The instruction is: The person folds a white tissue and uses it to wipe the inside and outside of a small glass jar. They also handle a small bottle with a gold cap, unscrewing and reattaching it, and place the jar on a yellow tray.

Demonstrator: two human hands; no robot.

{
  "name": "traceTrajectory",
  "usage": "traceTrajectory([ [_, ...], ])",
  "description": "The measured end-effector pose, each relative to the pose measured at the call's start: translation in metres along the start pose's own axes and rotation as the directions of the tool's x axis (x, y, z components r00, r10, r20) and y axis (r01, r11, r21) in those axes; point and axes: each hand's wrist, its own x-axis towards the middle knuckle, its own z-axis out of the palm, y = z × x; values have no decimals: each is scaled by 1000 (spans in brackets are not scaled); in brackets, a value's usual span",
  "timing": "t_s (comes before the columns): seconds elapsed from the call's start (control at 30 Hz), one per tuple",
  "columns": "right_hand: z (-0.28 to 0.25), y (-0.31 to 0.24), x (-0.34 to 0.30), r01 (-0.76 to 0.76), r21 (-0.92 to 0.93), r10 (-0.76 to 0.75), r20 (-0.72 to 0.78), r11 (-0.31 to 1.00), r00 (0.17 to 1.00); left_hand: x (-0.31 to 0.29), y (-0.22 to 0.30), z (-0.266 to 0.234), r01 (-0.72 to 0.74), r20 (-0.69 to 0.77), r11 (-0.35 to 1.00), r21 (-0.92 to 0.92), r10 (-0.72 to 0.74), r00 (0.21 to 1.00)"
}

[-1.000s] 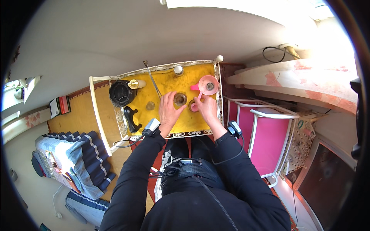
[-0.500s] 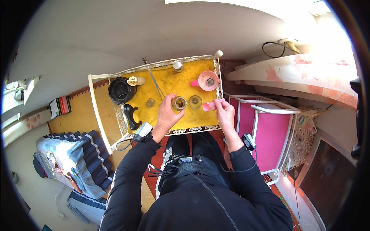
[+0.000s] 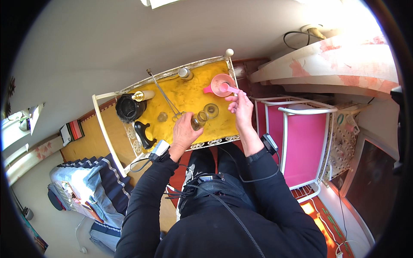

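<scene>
My left hand (image 3: 184,132) is closed round a small clear glass jar (image 3: 198,121), which tilts to the right near the front of the yellow-covered table (image 3: 183,92). A round glass dish or lid (image 3: 211,110) lies just beyond the jar. In the fingers of my right hand (image 3: 242,109) is a small pink scoop (image 3: 224,87), its bowl over a pink funnel-shaped bowl with a side handle (image 3: 218,79). What lies inside the scoop is too small to make out. Metal tongs (image 3: 162,91) rest left of the jar, beside a small glass stopper-like piece (image 3: 162,116).
A black pot (image 3: 129,108), a gold-topped bottle (image 3: 144,95) and a black curved stand (image 3: 144,135) occupy the table's left side. A small silver-topped jar (image 3: 185,73) stands at the back. White metal rails edge the table; a pink-panelled rack (image 3: 301,142) is at the right.
My right hand has moved up and away with the scoop, from beside the glass dish to over the pink bowl. The jar in my left hand has tilted rightward. The whole view has turned slightly.
</scene>
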Motion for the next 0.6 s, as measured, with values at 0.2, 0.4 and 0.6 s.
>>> traceTrajectory([
  [0.2, 17, 12, 13, -53, -40, 53, -7, 998, 999, -2, 2, 3, 35, 70, 997, 71, -40, 997],
  [0.4, 17, 16, 14, -55, -50, 55, -1, 997, 998, -2, 6, 4, 81, 114, 988, 129, -96, 989],
  [0.6, 5, 10, 1, -107, -88, 110, 32, 990, 993, 2, 9, 2, 69, 125, 979, 192, -94, 988],
])
